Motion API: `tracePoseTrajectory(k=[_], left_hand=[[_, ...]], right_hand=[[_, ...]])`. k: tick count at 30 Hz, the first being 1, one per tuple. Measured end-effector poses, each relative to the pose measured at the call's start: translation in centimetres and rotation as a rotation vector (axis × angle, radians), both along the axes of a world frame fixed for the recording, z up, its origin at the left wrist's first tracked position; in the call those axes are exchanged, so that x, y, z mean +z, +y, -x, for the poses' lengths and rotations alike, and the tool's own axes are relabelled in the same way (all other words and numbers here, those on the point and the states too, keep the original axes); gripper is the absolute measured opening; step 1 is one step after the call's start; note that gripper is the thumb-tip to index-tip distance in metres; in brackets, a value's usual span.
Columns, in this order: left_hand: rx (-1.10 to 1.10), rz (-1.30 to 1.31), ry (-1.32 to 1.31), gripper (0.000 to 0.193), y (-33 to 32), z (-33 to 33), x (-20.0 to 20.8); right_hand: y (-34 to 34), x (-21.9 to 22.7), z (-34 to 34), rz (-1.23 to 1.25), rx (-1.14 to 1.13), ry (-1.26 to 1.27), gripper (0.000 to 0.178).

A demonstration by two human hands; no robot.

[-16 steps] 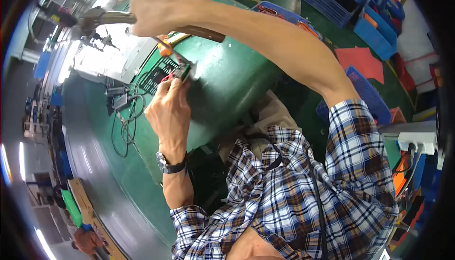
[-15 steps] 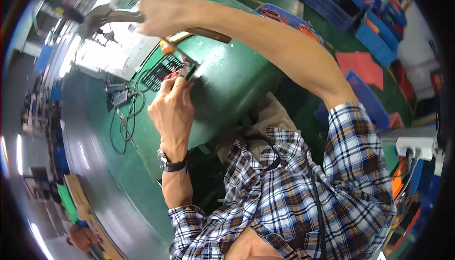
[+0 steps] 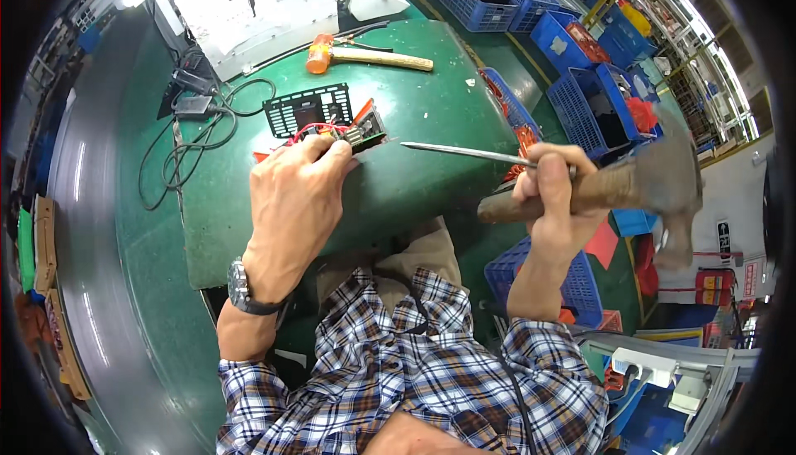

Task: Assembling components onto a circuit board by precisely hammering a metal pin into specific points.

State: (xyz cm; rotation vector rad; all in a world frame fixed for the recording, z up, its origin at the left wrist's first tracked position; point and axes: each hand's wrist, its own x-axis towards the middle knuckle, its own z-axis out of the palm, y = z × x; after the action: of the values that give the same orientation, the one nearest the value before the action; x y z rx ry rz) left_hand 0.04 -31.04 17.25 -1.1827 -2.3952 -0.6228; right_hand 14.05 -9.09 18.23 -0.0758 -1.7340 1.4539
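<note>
A person in a plaid shirt works at a green tabletop (image 3: 431, 82). The left hand (image 3: 294, 198), a watch at its wrist, presses its fingers down on a small circuit board assembly (image 3: 358, 133) with red wires, lying beside a black perforated panel (image 3: 308, 108). The right hand (image 3: 551, 198), raised off the tabletop's right edge, is clenched around a wooden-handled hammer (image 3: 630, 185) with a worn metal head and, apparently in the same grip, a thin metal rod (image 3: 464, 152) pointing toward the board. A second hammer with an orange head (image 3: 365, 55) lies farther back. Blue plastic crates (image 3: 593, 111) stand right, one holding red parts.
</note>
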Motion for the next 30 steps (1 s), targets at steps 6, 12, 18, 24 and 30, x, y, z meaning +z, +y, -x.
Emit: tracePoseTrajectory(k=[6, 12, 18, 24, 30], left_hand=[[0.024, 0.029, 0.007, 0.012, 0.5, 0.1, 0.5], [0.013, -0.012, 0.002, 0.012, 0.7, 0.7, 0.5], [0.007, -0.042, -0.043, 0.012, 0.6, 1.6, 0.6], [0.019, -0.043, -0.02, 0.012, 0.5, 1.9, 0.8], [0.048, 0.005, -0.043, 0.013, 0.2, 1.9, 0.8]], right_hand=[[0.1, -1.9, 0.5, -0.094, -0.025, 0.103, 0.026], [-0.7, -1.8, 0.8, -0.15, -0.031, 0.096, 0.028], [-1.4, -1.8, 2.0, -0.157, -0.031, 0.08, 0.027], [-1.8, -1.5, 2.3, -0.293, -0.122, 0.022, 0.027], [-3.0, -0.4, 2.2, -0.582, -0.242, 0.017, 0.022]])
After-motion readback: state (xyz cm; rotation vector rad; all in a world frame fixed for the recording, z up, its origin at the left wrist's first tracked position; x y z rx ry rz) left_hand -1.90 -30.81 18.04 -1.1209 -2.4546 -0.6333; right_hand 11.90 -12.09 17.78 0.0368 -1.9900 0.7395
